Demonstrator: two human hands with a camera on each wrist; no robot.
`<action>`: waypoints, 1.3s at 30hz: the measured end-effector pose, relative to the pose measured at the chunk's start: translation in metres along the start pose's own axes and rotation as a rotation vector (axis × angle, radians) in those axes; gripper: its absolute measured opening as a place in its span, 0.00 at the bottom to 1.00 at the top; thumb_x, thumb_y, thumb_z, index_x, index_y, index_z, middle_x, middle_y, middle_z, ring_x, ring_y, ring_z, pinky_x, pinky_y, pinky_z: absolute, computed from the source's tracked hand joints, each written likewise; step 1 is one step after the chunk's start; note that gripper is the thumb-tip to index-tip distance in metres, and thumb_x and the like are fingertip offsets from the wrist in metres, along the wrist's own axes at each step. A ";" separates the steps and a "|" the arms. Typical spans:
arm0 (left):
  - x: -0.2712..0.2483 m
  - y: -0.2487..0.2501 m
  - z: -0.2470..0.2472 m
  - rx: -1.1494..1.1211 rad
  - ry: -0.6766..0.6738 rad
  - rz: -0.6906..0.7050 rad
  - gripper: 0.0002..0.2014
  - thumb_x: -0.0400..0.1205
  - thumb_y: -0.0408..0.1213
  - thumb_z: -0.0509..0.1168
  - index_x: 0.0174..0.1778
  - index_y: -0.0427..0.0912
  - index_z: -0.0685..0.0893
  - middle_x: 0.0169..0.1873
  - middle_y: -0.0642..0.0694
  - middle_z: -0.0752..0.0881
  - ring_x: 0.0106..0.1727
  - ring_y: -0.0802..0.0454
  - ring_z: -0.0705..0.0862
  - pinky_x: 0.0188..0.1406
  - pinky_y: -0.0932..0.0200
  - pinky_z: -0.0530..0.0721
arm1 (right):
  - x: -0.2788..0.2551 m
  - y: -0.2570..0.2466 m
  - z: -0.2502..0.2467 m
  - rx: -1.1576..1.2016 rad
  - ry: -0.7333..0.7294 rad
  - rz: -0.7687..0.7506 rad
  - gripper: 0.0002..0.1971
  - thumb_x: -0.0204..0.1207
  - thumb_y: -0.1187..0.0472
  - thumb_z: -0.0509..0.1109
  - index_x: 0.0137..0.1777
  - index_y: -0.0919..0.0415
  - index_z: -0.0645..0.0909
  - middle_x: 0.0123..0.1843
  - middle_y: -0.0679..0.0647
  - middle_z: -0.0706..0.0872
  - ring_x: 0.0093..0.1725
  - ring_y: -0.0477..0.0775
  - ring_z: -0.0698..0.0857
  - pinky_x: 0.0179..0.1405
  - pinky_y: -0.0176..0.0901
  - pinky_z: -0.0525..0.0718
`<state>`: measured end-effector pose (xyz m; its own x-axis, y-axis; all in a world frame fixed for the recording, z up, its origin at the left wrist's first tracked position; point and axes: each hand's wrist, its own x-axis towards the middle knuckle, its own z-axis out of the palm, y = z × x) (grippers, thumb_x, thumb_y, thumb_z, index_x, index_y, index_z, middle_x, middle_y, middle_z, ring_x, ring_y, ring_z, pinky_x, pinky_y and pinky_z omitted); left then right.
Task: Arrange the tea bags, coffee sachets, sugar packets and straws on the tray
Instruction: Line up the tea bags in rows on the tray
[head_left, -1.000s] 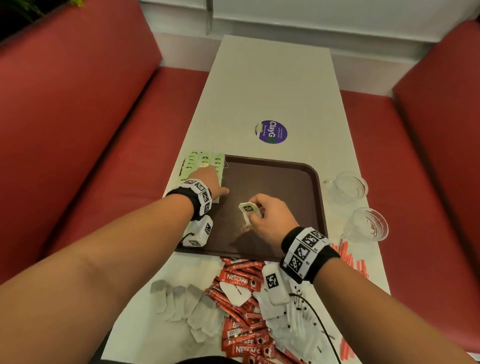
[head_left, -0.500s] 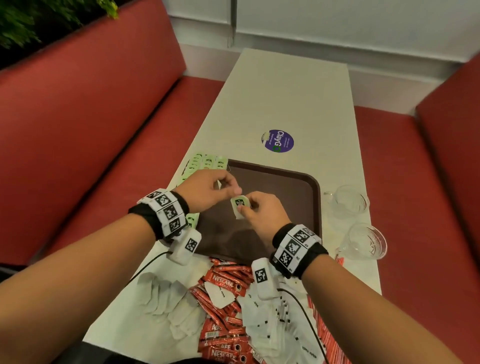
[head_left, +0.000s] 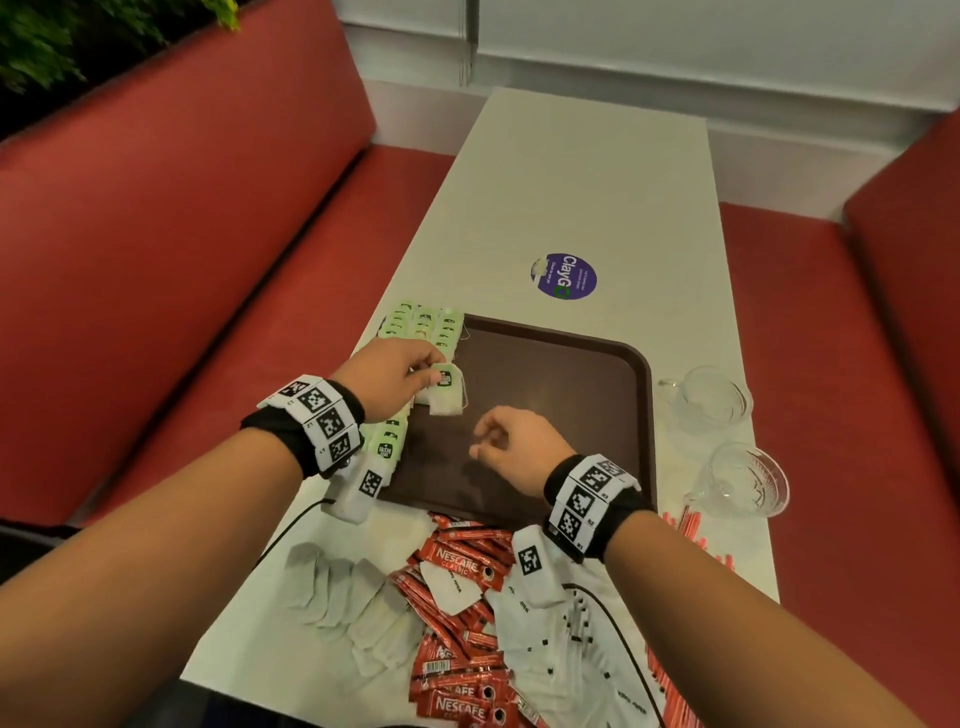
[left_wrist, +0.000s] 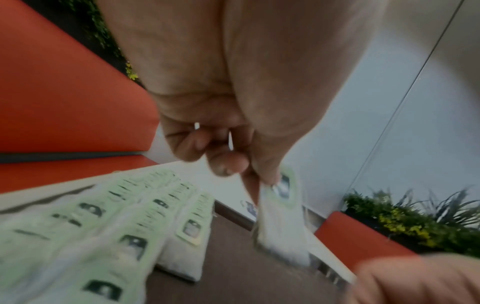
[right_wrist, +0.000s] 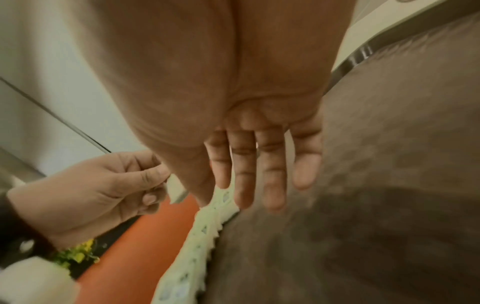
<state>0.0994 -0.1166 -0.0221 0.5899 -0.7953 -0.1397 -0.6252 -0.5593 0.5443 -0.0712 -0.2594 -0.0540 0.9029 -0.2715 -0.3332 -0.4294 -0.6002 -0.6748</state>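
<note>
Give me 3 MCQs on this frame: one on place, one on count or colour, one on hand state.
1. Where do the laid-out green tea bags lie?
A. along the tray's left edge
B. in a glass cup
C. on the purple sticker

2. How many glass cups stand right of the tray?
A. none
B. two
C. four

3. What is the left hand doing?
A. pressing flat on the table
B. pinching a tea bag
C. gripping a straw

Answers:
1 A, the green rows run along the tray's left side.
2 B, two clear cups show beside the tray's right rim.
3 B, its fingers pinch the held tea bag by the top, above the tray; the right hand holds nothing.
</note>
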 end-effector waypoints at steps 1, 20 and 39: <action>0.005 -0.007 0.000 0.077 -0.075 -0.036 0.07 0.87 0.43 0.65 0.58 0.51 0.85 0.46 0.54 0.86 0.47 0.55 0.83 0.44 0.62 0.74 | -0.002 0.004 0.003 -0.061 -0.068 0.024 0.09 0.79 0.52 0.74 0.57 0.52 0.82 0.49 0.46 0.86 0.49 0.47 0.85 0.49 0.39 0.82; 0.057 -0.034 0.029 0.235 -0.030 -0.310 0.11 0.79 0.53 0.70 0.49 0.52 0.79 0.42 0.52 0.83 0.48 0.49 0.82 0.43 0.56 0.76 | 0.004 0.010 0.017 -0.274 -0.413 0.017 0.06 0.77 0.58 0.73 0.48 0.52 0.92 0.46 0.46 0.92 0.47 0.47 0.88 0.54 0.45 0.88; -0.001 -0.021 0.017 0.137 -0.112 -0.036 0.09 0.82 0.54 0.67 0.48 0.54 0.81 0.36 0.54 0.86 0.36 0.60 0.81 0.38 0.56 0.78 | 0.006 -0.008 0.019 -0.411 -0.443 0.014 0.10 0.75 0.57 0.72 0.56 0.51 0.87 0.44 0.46 0.85 0.50 0.54 0.86 0.52 0.45 0.86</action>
<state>0.1033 -0.1080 -0.0471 0.5570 -0.7912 -0.2526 -0.6733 -0.6082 0.4204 -0.0628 -0.2414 -0.0631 0.7663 0.0051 -0.6425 -0.3194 -0.8646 -0.3878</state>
